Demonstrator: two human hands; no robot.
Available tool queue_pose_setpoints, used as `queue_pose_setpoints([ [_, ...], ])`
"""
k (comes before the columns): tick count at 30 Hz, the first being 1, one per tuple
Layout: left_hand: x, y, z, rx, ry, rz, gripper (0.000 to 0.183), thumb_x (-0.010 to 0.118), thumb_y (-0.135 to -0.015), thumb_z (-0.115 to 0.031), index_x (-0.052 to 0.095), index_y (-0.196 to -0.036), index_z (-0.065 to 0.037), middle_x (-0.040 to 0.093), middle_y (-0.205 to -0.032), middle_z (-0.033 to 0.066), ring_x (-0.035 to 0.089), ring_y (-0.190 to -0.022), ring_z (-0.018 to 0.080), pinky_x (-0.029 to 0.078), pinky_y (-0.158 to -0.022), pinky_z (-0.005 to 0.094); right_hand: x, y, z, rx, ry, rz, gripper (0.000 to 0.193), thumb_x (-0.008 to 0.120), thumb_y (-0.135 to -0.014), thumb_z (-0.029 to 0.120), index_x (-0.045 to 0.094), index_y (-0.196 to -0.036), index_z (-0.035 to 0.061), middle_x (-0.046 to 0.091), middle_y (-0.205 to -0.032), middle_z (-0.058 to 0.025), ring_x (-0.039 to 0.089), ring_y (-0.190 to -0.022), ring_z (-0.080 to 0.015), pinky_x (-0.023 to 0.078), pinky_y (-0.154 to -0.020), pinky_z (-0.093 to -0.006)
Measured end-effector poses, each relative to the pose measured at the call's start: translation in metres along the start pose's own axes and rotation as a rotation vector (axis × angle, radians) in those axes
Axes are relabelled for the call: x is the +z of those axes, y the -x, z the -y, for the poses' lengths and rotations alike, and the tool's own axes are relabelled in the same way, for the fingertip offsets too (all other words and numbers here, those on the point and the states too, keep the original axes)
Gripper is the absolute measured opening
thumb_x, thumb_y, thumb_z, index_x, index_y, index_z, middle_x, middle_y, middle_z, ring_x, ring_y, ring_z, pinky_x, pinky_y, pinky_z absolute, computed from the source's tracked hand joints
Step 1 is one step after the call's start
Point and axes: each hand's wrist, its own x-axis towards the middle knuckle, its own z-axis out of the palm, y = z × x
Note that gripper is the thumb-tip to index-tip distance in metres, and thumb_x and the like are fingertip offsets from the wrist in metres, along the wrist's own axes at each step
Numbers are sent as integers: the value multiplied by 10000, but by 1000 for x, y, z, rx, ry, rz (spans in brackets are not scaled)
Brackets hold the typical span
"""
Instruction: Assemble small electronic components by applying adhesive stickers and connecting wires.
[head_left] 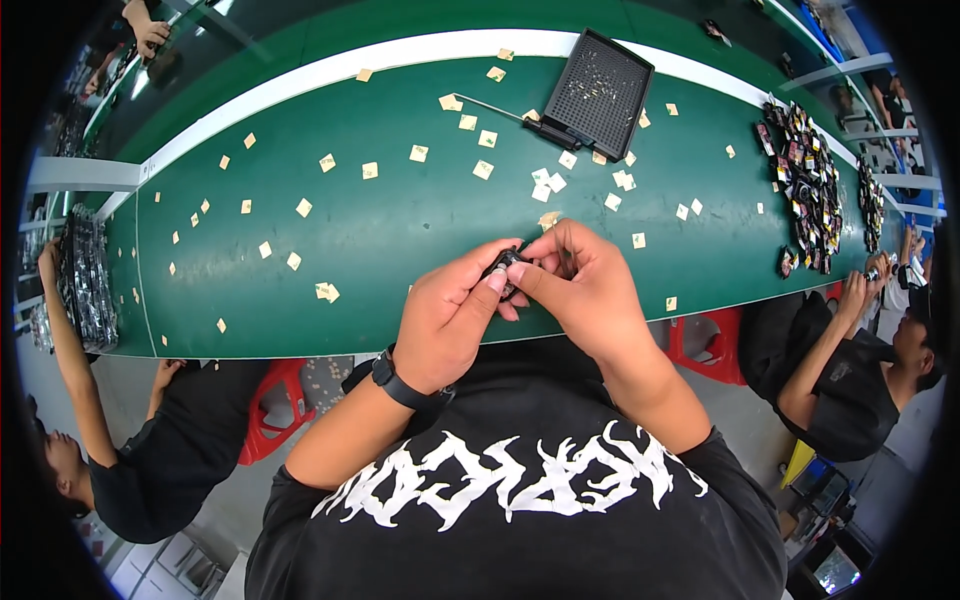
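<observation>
Both my hands meet over the near edge of the green table, in front of my chest. My left hand (450, 315) is closed round a small black part (508, 262), its thumb pressed along the near side. From the right, my right hand (578, 280) pinches the same part, thumb and forefinger on its top. Something small and silvery shows between the two thumbs, too small to name. My fingers cover most of the black part. Just beyond my hands lies a pale paper square (549, 220).
A black perforated tray (640, 85) holds small metal pieces; a screwdriver (500, 112) lies against it. Pale paper squares are scattered over the green table (400, 230). Black parts are heaped (805, 190) at the right, clear-wrapped items (88, 280) at the left. Co-workers sit on both sides.
</observation>
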Motion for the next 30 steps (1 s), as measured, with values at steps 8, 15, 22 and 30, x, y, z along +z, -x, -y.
queue_pose_setpoints([
  [8, 0, -1, -1, -54, 89, 11, 347, 473, -1081, -100, 577, -1372, 59, 694, -1039, 65, 646, -846, 102, 538, -731, 246, -8, -3, 6, 39, 100, 52, 130, 750, -907, 28, 641, -865, -30, 578, -662, 17, 604, -651, -61, 473, -589, -231],
  [15, 3, 1, -3, -69, 103, -27, 362, 475, -1063, -75, 564, -1390, 53, 679, -1018, 51, 618, -802, 87, 510, -704, 232, -23, -4, -3, -119, 135, 81, 154, 752, -908, 73, 715, -1032, -11, 529, -644, 49, 486, -592, -50, 397, -537, -249],
  [22, -2, 0, -2, -101, 110, 34, 425, 468, -1028, -28, 499, -1440, 73, 663, -1057, 90, 611, -832, 119, 515, -703, 248, -27, 18, 2, -803, 913, 132, 377, 799, -826, 189, 746, -1190, 107, 571, -646, -23, 579, -553, -199, 461, -513, -321],
  [30, -5, 0, 1, -106, 200, 30, 417, 487, -1023, -8, 515, -1435, 53, 651, -1012, 55, 582, -791, 87, 511, -736, 235, -25, 25, -3, -772, 1203, 65, 477, 807, -842, 364, 712, -1261, 155, 559, -582, 1, 577, -488, -202, 464, -476, -339],
])
